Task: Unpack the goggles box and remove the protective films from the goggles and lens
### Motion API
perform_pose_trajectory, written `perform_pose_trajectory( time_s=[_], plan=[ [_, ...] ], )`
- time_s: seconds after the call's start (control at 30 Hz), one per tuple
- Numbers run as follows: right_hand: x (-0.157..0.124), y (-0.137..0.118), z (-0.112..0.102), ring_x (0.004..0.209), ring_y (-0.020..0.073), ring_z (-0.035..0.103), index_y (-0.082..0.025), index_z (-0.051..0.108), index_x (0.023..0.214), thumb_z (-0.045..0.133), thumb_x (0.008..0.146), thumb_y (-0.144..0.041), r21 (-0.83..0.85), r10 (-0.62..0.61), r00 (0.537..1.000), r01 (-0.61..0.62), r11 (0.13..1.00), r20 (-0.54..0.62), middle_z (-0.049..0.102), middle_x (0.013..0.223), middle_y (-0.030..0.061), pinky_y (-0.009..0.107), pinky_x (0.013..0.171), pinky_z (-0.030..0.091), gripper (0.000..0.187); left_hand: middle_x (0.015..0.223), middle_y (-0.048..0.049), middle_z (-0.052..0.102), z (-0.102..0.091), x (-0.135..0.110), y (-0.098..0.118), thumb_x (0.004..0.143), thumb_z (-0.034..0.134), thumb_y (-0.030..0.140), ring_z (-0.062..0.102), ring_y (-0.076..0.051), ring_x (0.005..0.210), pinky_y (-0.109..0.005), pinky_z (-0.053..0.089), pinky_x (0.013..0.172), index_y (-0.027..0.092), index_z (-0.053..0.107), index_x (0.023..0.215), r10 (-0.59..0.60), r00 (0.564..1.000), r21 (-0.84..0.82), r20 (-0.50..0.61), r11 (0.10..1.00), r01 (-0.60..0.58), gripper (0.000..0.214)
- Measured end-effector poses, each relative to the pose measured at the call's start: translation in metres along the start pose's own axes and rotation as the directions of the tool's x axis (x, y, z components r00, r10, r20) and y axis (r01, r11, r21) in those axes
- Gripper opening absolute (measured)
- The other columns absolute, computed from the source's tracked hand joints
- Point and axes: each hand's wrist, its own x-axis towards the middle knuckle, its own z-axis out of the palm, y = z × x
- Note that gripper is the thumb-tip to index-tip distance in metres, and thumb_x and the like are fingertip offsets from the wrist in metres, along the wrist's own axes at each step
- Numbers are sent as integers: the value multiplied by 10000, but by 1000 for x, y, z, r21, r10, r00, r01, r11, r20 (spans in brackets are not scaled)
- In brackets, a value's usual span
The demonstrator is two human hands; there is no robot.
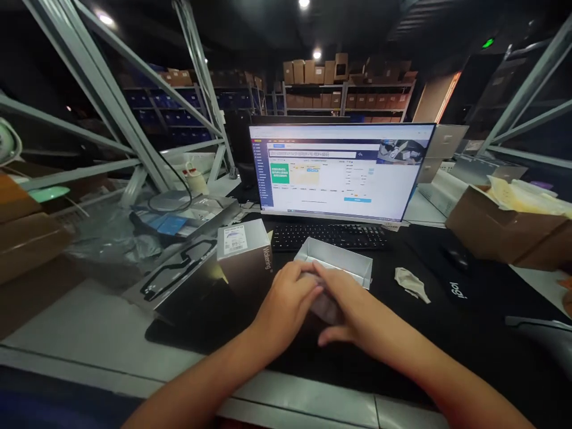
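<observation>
My left hand (286, 301) and my right hand (351, 298) meet in front of the keyboard, fingers curled together around a pale greyish thing (325, 308). Most of that thing is hidden by the hands, so its kind does not show. Just beyond my fingers sits an open, shallow silver-white box part (335, 255), its near side partly covered by my hands. Left of my left hand stands a closed box (245, 253) with a white label on top and printed lettering on its side. A crumpled off-white scrap (411, 285) lies to the right.
A monitor (339, 173) stands behind the black keyboard (328, 236). On the right are a mouse (456, 257) and an open cardboard box (504, 229). A flat printed box (179, 274) and clear plastic bags (107, 238) lie left, beside metal rack posts (96, 77).
</observation>
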Motion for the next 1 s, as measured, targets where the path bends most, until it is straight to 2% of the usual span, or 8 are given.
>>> perform_pose_trajectory(
  time_s=[0.13, 0.23, 0.37, 0.47, 0.67, 0.77, 0.83, 1.0],
  plan=[
    [-1, 1, 2, 1106, 304, 601, -257, 207, 1551, 618, 721, -54, -301, 144, 990, -138, 943, -4, 615, 1268, 129, 472, 938, 493, 948, 1389, -114, 426, 6, -2, -2, 998, 413, 160, 534, -228, 1246, -421, 498, 1039, 210, 626, 1084, -24, 994, -31, -103, 999, 21, 235],
    [5, 6, -20, 909, 259, 643, -226, 282, 1501, 604, 682, -120, -207, 282, 957, -291, 934, -74, 648, 1173, 110, 391, 819, 515, 885, 1527, -163, 283, 6, -20, -14, 978, 517, 245, 397, -311, 1397, -547, 403, 1119, 221, 506, 1266, 25, 979, 78, -201, 997, -10, 290],
    [8, 16, -58, 815, 221, 634, -219, 399, 1364, 675, 607, -222, 307, 512, 849, -456, 835, -131, 661, 1066, 67, 302, 684, 494, 806, 1340, -167, 540, 4, -46, -30, 731, 811, 480, 530, -339, 1252, -589, 433, 1073, 208, 470, 1325, 117, 979, 128, 164, 982, -139, 738],
    [4, 14, -65, 1036, 296, 612, -204, 456, 1269, 708, 582, -320, 590, 577, 798, -383, 710, -176, 627, 1188, 105, 350, 811, 501, 741, 1211, -117, 622, 10, -61, -33, 660, 874, 297, 603, -299, 1129, -477, 542, 962, 207, 588, 1158, 116, 929, 147, 350, 973, -177, 581],
    [-6, -21, -24, 1107, 282, 584, -232, 427, 1255, 708, 631, -263, 339, 368, 859, -247, 908, -357, 580, 1232, 93, 350, 910, 477, 685, 910, -40, 683, 30, -93, -24, 891, 534, 92, 667, -178, 871, -407, 549, 963, 213, 646, 1034, 283, 958, 211, 52, 934, -288, 218],
    [-6, -30, -4, 926, 239, 635, -233, 493, 1136, 655, 635, -183, 28, 234, 972, -234, 972, -8, 646, 1060, 57, 303, 769, 484, 528, 842, -21, 706, 33, -102, -23, 921, 524, 124, 689, -159, 792, -337, 571, 898, 235, 664, 1031, 263, 965, 137, 13, 955, -262, 209],
    [-5, -28, 3, 800, 219, 650, -222, 525, 1013, 608, 657, -123, -237, 267, 928, -208, 949, 258, 669, 920, 40, 281, 660, 446, 379, 830, -20, 714, 32, -104, -22, 922, 518, 123, 697, -161, 784, -323, 580, 860, 238, 665, 1027, 308, 951, 159, -25, 941, -300, 214],
    [5, -25, 20, 695, 249, 692, -191, 580, 978, 651, 676, -79, -610, 374, 789, 1, 792, 487, 707, 793, 51, 278, 567, 400, 330, 798, -36, 699, 28, -102, -16, 912, 452, 73, 677, -166, 745, -327, 583, 808, 192, 648, 1020, 450, 890, 240, -70, 874, -423, 254]
  ],
)
